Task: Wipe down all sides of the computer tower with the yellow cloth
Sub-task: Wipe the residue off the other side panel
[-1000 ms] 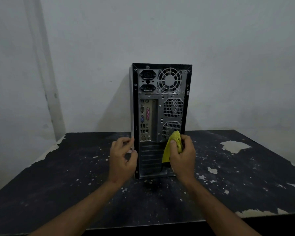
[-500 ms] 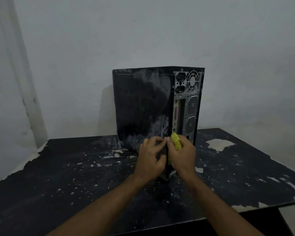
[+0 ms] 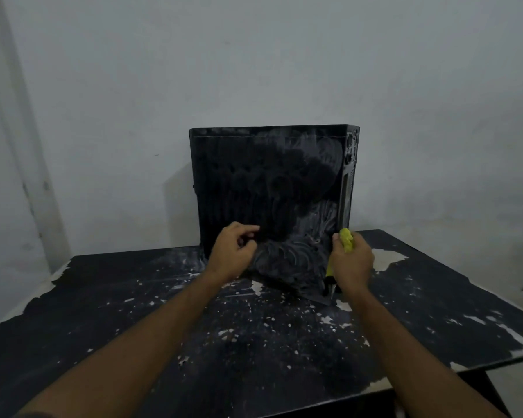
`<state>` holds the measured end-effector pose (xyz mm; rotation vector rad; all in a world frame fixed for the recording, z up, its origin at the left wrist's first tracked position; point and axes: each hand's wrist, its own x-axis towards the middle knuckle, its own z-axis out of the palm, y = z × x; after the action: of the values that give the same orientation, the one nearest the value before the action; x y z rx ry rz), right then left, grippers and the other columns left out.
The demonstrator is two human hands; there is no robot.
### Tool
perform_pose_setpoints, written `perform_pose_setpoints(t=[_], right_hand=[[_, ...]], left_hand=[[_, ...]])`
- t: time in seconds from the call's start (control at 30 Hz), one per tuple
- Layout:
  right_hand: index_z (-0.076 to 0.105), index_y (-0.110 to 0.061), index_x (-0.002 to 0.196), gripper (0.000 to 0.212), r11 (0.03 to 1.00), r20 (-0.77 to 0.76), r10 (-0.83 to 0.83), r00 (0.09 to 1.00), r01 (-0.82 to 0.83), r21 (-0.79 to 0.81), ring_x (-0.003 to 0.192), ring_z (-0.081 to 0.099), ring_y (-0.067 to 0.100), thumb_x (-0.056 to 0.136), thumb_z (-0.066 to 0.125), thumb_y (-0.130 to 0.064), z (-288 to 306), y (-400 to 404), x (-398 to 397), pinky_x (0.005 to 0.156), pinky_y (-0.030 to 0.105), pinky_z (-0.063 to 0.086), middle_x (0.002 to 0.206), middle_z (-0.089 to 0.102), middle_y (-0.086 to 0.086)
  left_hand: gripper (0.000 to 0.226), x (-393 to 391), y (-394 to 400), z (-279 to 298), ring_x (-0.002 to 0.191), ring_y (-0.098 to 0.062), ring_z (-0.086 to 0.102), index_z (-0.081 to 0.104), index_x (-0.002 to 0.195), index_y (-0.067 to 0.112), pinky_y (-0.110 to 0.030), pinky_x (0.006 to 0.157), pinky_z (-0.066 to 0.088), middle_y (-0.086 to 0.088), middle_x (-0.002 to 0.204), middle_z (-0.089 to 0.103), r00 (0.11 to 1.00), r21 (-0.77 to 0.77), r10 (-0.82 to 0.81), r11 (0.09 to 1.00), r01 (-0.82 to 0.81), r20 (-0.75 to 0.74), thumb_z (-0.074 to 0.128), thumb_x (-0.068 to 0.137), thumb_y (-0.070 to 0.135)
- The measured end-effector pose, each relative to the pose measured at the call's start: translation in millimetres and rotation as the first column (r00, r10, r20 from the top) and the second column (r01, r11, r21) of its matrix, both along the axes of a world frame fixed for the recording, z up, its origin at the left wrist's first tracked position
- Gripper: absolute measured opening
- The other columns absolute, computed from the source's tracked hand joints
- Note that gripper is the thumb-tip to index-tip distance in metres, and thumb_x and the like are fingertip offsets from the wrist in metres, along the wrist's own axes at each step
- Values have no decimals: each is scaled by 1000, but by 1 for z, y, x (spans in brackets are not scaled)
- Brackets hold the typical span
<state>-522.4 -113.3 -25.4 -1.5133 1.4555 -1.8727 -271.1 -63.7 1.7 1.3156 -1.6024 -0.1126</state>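
Observation:
The black computer tower (image 3: 269,182) stands upright on the table, its dusty, smeared side panel facing me and its rear panel showing as a thin strip at the right edge. My right hand (image 3: 352,262) grips the bunched yellow cloth (image 3: 347,239) at the tower's lower right corner. In front of the panel's lower part, my left hand (image 3: 234,251) has its fingers loosely curled and holds nothing; whether it touches the panel I cannot tell.
The black table (image 3: 254,342) has chipped paint and pale flecks all over. Its front edge runs near my forearms, its right edge slopes away. A plain white wall (image 3: 254,61) rises close behind the tower.
The tower has turned from rear panel facing me to side panel facing me. My left hand slid left along the panel; my right hand stayed at the rear corner with the cloth.

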Motion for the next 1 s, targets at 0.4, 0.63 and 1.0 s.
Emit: perform_pose_setpoints(t=[0.4,0.63,1.0], right_hand=[[59,-2,86,32,977,144,7,990,-37,209,75,52,27,100,65,-30,20,-80,-25,69,37,38,79,57,14],[57,-1,83,33,978,164,-27,986,-8,208,62,41,20,101,65,-28,20,-105,-18,63,33,32,68,46,9],[63,2,85,40,968,177,-93,980,48,244,73,51,24,99,65,-36,17,-138,-9,67,33,36,78,56,15]], left_hand=[[64,104,-63,18,130,-25,51,38,154,2,-32,103,43,-5,142,51,888,374,289,916,-147,-358,64,95,1],[57,118,-93,7,113,-22,58,46,150,6,-31,97,45,-10,143,55,878,344,277,928,-139,-390,55,95,-7],[46,138,-119,-14,102,-18,71,71,121,27,-41,99,57,6,111,75,851,240,230,962,-127,-472,58,88,-2]])
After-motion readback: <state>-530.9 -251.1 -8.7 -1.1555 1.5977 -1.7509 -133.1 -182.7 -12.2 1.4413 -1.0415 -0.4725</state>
